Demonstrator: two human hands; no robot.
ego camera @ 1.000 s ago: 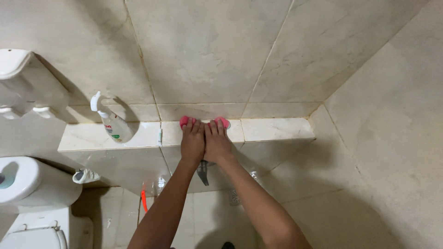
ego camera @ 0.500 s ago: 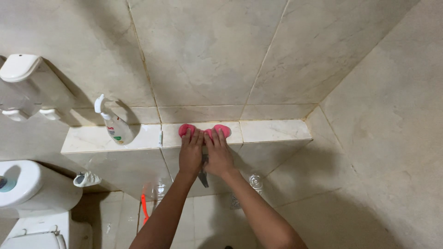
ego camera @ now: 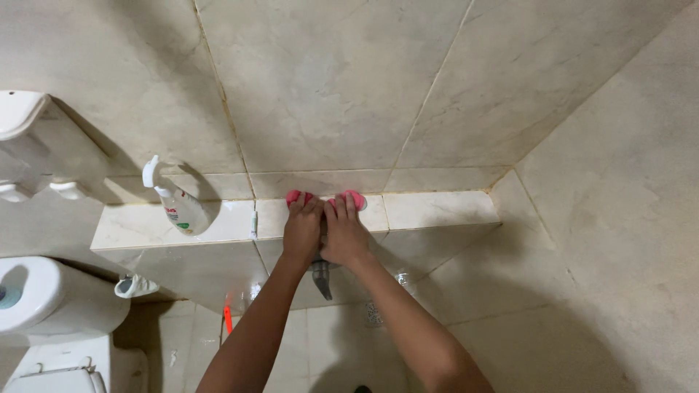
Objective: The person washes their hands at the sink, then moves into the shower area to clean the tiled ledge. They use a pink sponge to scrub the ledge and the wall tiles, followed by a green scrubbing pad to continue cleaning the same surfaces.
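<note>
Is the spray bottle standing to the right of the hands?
No, the spray bottle stands on the ledge left of both hands.

We see beige stone-look tiles on the wall (ego camera: 328,87), smooth with a soft sheen and thin, darker grout lines. The ledge (ego camera: 437,209) below that wall has the same polished, marbled finish. On the ledge, under our 2 bare hands, a pink pad (ego camera: 354,198) looks soft and matt, like sponge or cloth. Left of the pad stands a spray bottle (ego camera: 178,207) of glossy white plastic. Below the ledge, at far left, the toilet cistern (ego camera: 51,298) is shiny white ceramic.
</note>
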